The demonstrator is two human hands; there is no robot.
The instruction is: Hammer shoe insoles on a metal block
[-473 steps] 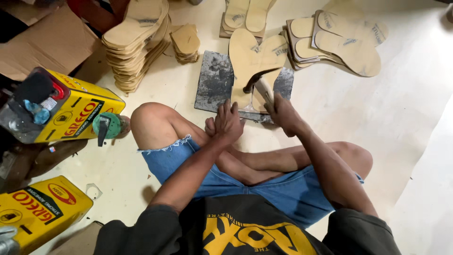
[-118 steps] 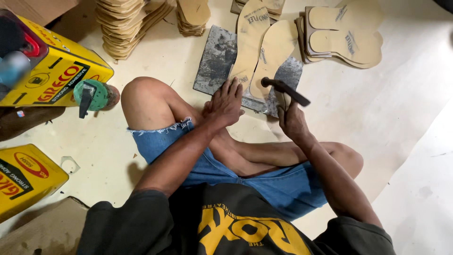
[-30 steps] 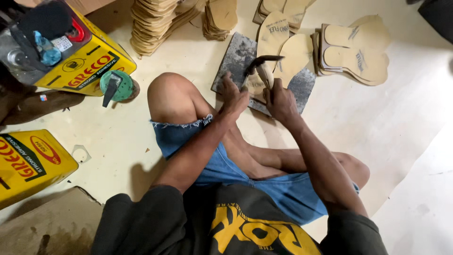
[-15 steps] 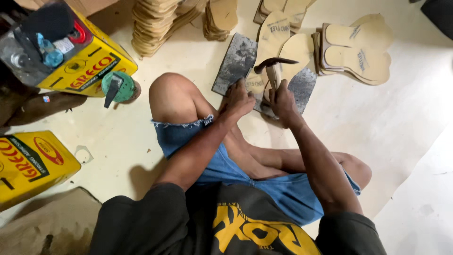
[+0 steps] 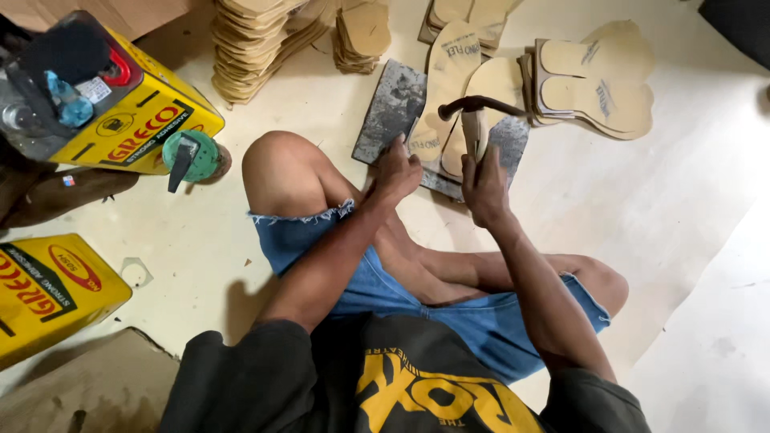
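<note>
Hammer (image 5: 475,112) with a dark curved metal head and pale wooden handle stands raised over the work, clamped in the right hand (image 5: 484,186), whose fingers wrap the lower handle. Its long axis runs almost straight away from the person, the handle pointing up toward the far side of the floor, while the head lies crosswise, one end reaching left and the other right. Beneath it a flat grey metal slab (image 5: 391,108) lies on the pale floor (image 5: 706,200), just beyond the person's bent knee, and carries tan cardboard insole cut-outs (image 5: 451,64) whose long axes also point away from the person, toes toward the far edge of the floor. The left hand (image 5: 396,170) presses down with spread fingers on the near end of one insole, holding it against the slab rather than gripping it. Just right of the slab sits a stack of joined tan sole pairs (image 5: 595,84). Toward the far left corner rise tall piles of tan sole blanks (image 5: 261,36). At the left edge of the floor stand two yellow rectangular adhesive tins (image 5: 140,120), with a round green lidded pot (image 5: 192,156) beside the farther one.
</note>
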